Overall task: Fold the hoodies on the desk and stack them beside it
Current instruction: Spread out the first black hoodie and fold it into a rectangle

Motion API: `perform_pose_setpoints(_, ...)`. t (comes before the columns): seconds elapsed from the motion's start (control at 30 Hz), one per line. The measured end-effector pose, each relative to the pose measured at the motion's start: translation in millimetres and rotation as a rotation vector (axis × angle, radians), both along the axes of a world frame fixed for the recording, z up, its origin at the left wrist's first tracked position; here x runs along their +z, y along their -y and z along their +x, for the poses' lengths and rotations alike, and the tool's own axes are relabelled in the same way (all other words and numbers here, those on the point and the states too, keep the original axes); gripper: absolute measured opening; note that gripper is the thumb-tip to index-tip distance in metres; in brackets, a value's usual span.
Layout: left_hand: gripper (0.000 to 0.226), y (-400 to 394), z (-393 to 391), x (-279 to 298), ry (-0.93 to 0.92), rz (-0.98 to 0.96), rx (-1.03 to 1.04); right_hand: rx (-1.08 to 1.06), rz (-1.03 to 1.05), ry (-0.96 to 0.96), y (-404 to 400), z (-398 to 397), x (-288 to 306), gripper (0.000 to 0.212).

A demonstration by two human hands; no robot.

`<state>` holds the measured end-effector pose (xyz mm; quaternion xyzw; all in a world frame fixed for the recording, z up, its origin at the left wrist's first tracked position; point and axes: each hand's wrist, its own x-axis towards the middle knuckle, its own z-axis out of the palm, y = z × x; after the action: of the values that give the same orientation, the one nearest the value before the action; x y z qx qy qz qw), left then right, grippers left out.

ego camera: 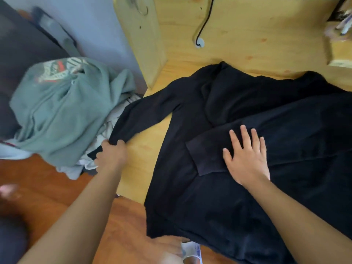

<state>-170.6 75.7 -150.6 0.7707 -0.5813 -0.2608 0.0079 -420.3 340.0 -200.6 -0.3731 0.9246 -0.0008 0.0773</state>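
Note:
A black hoodie (257, 111) lies spread over the wooden desk (141, 168), its hem hanging over the front edge. One sleeve is folded across its body, and my right hand (245, 157) presses flat on that sleeve with straight fingers. The other sleeve stretches out to the left past the desk's edge. My left hand (111, 154) grips the cuff end of that sleeve. A green hoodie (62, 111) sits crumpled on a heap of clothes left of the desk.
White and dark garments (112, 122) lie under the green hoodie. A black cable (204, 21) runs down the desk's back panel to a hole. A wooden side panel (141, 40) stands at the desk's left rear. Red-brown floor (47, 187) lies below.

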Motion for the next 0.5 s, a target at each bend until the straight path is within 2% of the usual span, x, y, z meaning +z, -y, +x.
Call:
perform_pose_setpoints(0.13,0.067,12.6,6.8,3.1,0.060,0.141,-0.141,0.003,0.015,-0.019,2.6,1.6,4.2,0.067)
perform_pose_setpoints(0.23,0.073,12.2,30.0,-7.5,-0.118,0.258,-0.172,-0.009,0.124,0.056,8.8,2.2,13.6,0.067)
perform_pose_setpoints(0.33,0.066,19.8,43.5,2.1,-0.168,0.270,-0.196,-0.058,0.309,0.232,22.7,-0.7,37.6,0.066)
perform_pose_setpoints(0.43,0.041,20.5,47.2,21.7,-0.406,0.268,-0.125,-0.126,0.419,0.372,41.0,6.0,68.0,0.075)
perform_pose_setpoints(0.5,0.044,15.1,49.1,33.5,-0.634,0.191,-0.015,-0.141,0.352,0.441,43.3,18.0,83.3,0.077)
